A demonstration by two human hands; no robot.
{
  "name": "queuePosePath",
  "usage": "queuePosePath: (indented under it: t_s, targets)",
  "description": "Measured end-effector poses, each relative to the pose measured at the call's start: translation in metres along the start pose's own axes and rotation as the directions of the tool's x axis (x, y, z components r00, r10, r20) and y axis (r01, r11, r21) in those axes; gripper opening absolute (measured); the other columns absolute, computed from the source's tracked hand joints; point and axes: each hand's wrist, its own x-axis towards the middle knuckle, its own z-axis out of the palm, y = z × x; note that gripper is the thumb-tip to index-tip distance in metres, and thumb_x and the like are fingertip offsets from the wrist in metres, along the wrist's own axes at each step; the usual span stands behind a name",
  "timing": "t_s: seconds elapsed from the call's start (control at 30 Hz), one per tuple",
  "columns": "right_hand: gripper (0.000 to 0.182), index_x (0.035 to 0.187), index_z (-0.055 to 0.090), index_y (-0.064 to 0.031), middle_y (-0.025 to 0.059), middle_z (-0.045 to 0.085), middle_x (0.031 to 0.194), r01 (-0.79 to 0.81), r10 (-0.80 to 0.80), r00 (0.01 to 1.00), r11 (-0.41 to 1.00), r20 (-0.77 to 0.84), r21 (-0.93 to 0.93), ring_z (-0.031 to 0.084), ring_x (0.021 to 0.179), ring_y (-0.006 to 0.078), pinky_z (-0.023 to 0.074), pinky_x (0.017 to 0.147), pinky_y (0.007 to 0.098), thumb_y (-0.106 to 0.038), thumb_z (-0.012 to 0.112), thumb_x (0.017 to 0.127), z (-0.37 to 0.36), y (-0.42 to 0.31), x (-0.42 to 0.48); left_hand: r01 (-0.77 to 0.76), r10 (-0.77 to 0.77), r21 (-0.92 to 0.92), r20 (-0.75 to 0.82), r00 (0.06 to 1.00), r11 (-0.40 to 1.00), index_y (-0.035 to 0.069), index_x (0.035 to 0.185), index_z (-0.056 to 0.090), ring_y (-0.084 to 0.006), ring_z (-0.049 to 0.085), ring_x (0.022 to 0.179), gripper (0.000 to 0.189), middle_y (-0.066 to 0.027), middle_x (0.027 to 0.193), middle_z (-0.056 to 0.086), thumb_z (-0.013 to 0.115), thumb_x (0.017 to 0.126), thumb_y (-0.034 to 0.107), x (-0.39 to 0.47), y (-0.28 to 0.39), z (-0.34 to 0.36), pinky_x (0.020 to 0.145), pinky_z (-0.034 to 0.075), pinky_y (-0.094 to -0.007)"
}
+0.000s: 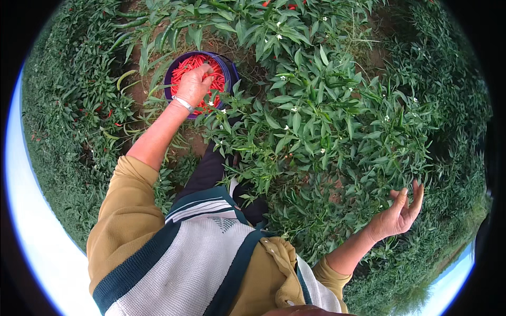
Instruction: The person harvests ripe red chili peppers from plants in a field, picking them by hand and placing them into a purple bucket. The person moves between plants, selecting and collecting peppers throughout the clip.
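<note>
My left hand (pixel 195 85), with a silver bracelet on the wrist, is over a round purple bucket (pixel 168 80) full of red chili peppers (pixel 217 83). Its back faces up, and its thumb and fingers are bent close together at the peppers. Whether it holds any is hidden. At the lower right, my right hand (pixel 399 213) is raised beside the green leaves with its thumb and fingers apart, and nothing shows in it. Between the hands spread pepper plants (pixel 312 114) with white flowers and green peppers.
Bushy plants (pixel 67 98) with scattered red peppers fill the left side. Long green peppers (pixel 132 23) hang above the bucket. Brown soil (pixel 138 93) shows beside the bucket. My dark-trousered leg (pixel 205 170) is just below it, close to the foliage. More dense plants stand at the right.
</note>
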Motion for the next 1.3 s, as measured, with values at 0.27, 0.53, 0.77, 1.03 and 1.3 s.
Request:
queuePosePath:
  t_s: [0.27,0.53,0.77,1.03,1.3]
  targets:
    - [0.014,0.092,0.063,-0.0009,0.0089,0.065,0.077,-0.015,-0.020,0.698,0.999,0.716,0.042,0.060,0.068,0.0164,0.0461,0.066,0.0241,-0.007,0.059,0.080,0.171,-0.012,0.028,-0.123,0.200,-0.272,0.277,0.940,0.954,0.006,0.105,0.058,-0.0233,0.059,0.090,0.027,-0.0099,0.094,0.060,0.056,0.080,0.016,0.027,0.038,0.014,0.082,0.046,-0.0333]
    - [0.030,0.103,0.061,-0.0047,0.0035,0.063,0.093,-0.431,0.384,0.400,0.880,0.832,-0.199,0.054,0.078,0.0119,0.0446,0.070,0.0265,-0.028,0.051,0.087,0.183,0.018,0.016,-0.316,0.528,-0.558,0.272,0.804,0.768,0.004,0.104,0.055,-0.0198,0.054,0.092,0.032,-0.0084,0.097,0.056,0.058,0.073,0.009,0.042,0.136,0.041,0.085,0.041,-0.0302]
    - [0.027,0.095,0.062,-0.0029,0.0061,0.065,0.082,-0.215,0.107,0.487,0.977,0.867,0.000,0.058,0.072,0.0161,0.0453,0.070,0.0286,-0.026,0.059,0.082,0.187,0.040,-0.006,-0.087,0.376,-0.698,0.272,0.886,0.711,0.002,0.098,0.057,-0.0140,0.056,0.076,0.025,-0.0040,0.086,0.056,0.055,0.074,-0.004,0.031,0.120,0.080,0.071,0.046,-0.0252]
    - [0.010,0.079,0.059,-0.0122,0.0070,0.057,0.070,0.463,-0.058,0.541,0.853,0.839,-0.240,0.058,0.068,0.0280,0.0466,0.060,0.0385,-0.014,0.062,0.069,0.195,0.014,-0.022,0.420,0.196,-0.877,0.465,0.863,0.233,-0.002,0.094,0.059,-0.0092,0.055,0.066,0.016,-0.0041,0.081,0.061,0.060,0.080,0.007,0.026,0.115,0.091,0.063,0.046,-0.0212]
    - [0.011,0.067,0.057,-0.0104,0.0057,0.054,0.067,0.397,-0.058,0.591,0.889,0.804,-0.228,0.057,0.066,0.0267,0.0451,0.056,0.0381,-0.018,0.065,0.067,0.205,0.026,-0.034,0.392,0.166,-0.897,0.426,0.889,0.202,0.000,0.089,0.060,-0.0085,0.054,0.067,0.011,-0.0031,0.079,0.060,0.058,0.081,0.008,0.022,0.110,0.099,0.064,0.046,-0.0222]
